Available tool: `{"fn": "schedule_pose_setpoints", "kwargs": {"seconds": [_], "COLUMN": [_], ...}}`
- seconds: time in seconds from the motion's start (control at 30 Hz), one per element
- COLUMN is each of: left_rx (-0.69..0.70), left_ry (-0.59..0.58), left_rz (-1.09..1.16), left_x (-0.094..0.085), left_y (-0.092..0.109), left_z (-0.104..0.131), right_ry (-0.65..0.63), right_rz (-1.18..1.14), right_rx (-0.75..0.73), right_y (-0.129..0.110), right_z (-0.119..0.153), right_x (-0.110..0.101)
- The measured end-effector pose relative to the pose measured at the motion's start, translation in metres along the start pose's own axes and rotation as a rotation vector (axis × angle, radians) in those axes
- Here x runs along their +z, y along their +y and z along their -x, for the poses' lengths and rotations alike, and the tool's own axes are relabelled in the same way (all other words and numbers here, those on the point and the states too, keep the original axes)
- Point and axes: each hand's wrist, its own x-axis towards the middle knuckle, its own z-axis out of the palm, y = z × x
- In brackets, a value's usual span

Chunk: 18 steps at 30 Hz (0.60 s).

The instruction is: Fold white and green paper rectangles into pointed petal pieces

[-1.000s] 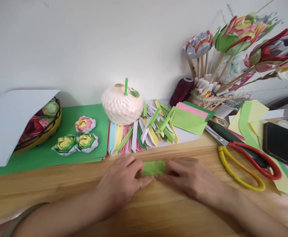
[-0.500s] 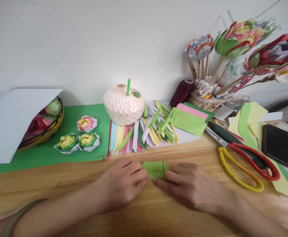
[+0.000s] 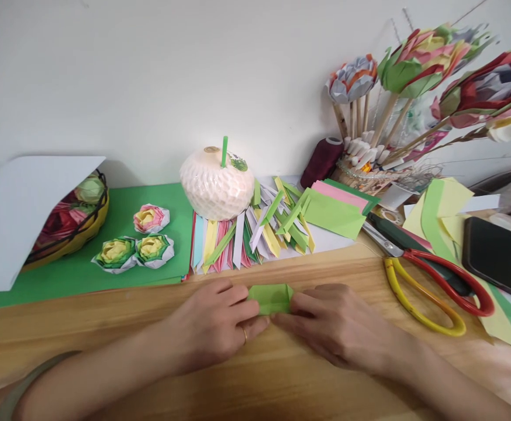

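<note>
A small green paper piece with folded corners lies on the wooden table between my two hands. My left hand has its fingers closed on the paper's left end. At the other end, my right hand pinches the right corner, its fingertips partly hidden. Just beyond the hands is a pile of folded paper strips in green, yellow, white and pink. Beside the pile, a stack of flat green sheets lies with pink ones under it.
Scissors with red and yellow handles and a black phone lie on the right. A white round container with a straw stands behind the strips. Paper flowers sit on green sheets at left, near a basket.
The view has shifted slightly. Both hands stay on the green paper, and the left fingers have moved a little to the right along its lower edge.
</note>
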Motion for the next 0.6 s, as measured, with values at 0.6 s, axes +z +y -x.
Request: {"fn": "schedule_pose_setpoints", "kwargs": {"seconds": [0.6], "left_rx": [-0.079], "left_ry": [-0.127], "left_rz": [0.039], "left_x": [-0.006], "left_y": [-0.0066], "left_z": [0.002], "right_ry": [-0.088], "right_rz": [-0.147], "right_rx": [0.024], "right_y": [0.0071], "right_z": [0.0049], "right_x": [-0.0067]}}
